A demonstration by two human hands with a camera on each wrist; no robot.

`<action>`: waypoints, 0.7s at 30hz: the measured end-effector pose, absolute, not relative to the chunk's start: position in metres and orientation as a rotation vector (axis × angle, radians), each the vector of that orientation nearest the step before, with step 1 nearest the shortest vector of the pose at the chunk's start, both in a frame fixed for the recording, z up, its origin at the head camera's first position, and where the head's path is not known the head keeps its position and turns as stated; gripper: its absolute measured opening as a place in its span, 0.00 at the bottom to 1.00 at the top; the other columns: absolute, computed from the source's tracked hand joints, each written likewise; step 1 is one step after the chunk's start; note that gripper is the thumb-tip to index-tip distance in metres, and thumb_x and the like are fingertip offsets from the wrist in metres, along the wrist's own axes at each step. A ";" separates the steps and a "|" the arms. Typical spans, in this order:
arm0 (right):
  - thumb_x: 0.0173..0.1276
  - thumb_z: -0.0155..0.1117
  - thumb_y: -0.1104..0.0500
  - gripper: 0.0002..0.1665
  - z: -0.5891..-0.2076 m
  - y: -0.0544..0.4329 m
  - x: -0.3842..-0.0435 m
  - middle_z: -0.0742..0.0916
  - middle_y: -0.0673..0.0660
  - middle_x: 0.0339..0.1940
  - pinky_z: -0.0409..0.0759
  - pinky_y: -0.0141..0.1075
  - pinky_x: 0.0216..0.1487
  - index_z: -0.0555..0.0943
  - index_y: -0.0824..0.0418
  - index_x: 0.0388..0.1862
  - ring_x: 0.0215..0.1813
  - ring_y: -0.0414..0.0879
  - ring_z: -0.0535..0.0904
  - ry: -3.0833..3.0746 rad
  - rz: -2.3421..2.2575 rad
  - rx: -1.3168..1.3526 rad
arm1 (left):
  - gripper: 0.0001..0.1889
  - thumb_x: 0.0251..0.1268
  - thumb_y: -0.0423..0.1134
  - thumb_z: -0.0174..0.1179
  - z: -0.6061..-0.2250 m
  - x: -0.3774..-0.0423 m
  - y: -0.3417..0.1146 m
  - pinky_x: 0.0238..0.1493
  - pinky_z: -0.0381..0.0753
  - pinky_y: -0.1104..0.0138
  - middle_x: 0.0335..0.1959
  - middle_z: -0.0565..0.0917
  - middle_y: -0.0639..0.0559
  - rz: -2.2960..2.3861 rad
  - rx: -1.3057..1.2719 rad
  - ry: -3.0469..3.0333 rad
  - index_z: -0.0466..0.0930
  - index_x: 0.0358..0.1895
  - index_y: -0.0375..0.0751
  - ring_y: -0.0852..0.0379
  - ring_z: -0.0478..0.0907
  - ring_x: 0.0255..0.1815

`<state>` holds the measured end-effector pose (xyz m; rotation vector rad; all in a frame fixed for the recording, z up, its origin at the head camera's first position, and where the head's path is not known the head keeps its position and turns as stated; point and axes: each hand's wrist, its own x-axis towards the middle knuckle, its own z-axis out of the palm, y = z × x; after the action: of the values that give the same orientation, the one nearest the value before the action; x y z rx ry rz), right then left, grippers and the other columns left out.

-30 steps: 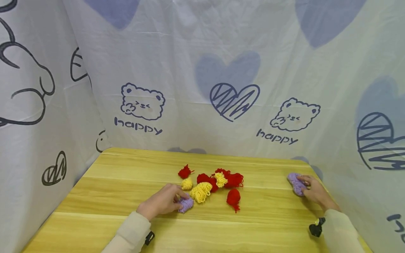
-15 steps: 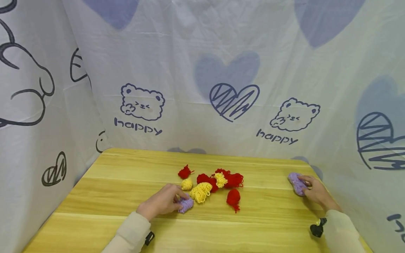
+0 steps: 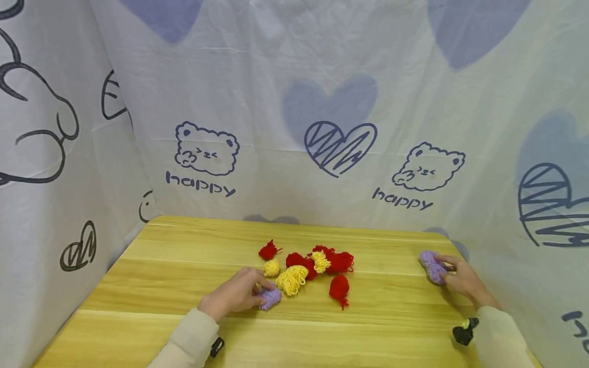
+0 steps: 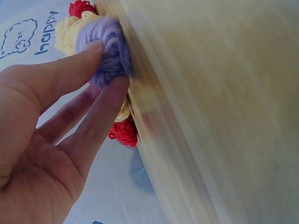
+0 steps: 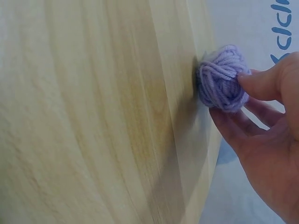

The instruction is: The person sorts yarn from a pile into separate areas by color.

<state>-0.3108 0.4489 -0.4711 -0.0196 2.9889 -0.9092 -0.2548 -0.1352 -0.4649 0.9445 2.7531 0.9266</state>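
My left hand (image 3: pixel 241 291) pinches a small lilac yarn ball (image 3: pixel 270 297) between thumb and fingers, low over the table, just in front of a yellow yarn bundle (image 3: pixel 292 280). In the left wrist view the thumb lies on one side of this lilac yarn ball (image 4: pixel 110 51) and fingertips on the other. Far to the right, my right hand (image 3: pixel 467 281) holds another lilac yarn ball (image 3: pixel 431 267), longer in shape. The right wrist view shows that lilac yarn ball (image 5: pixel 223 80) gripped by thumb and fingertips, close to the tabletop; whether it touches the wood I cannot tell.
A loose group of red yarn balls (image 3: pixel 339 287) and yellow yarn balls (image 3: pixel 271 268) lies mid-table, with a lone red one (image 3: pixel 269 250) behind. The wooden table (image 3: pixel 184 240) ends against a printed white cloth (image 3: pixel 271 194) at the back and sides.
My right hand and its lilac yarn ball have shifted very slightly to the right. The left hand and the other yarn stay in place.
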 end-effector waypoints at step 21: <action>0.75 0.64 0.61 0.29 -0.445 0.420 -0.312 0.72 0.80 0.71 0.71 0.70 0.66 0.73 0.75 0.69 0.70 0.77 0.67 3.154 -0.941 -0.337 | 0.16 0.58 0.28 0.74 -0.466 -0.255 -0.135 0.43 0.87 0.69 0.48 0.88 0.45 0.914 0.951 2.768 0.90 0.51 0.38 0.56 0.86 0.40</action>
<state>-0.3124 0.4202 -0.4446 -0.3374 3.1542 -0.9409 -0.2554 -0.1354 -0.4660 0.9513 2.7682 0.9144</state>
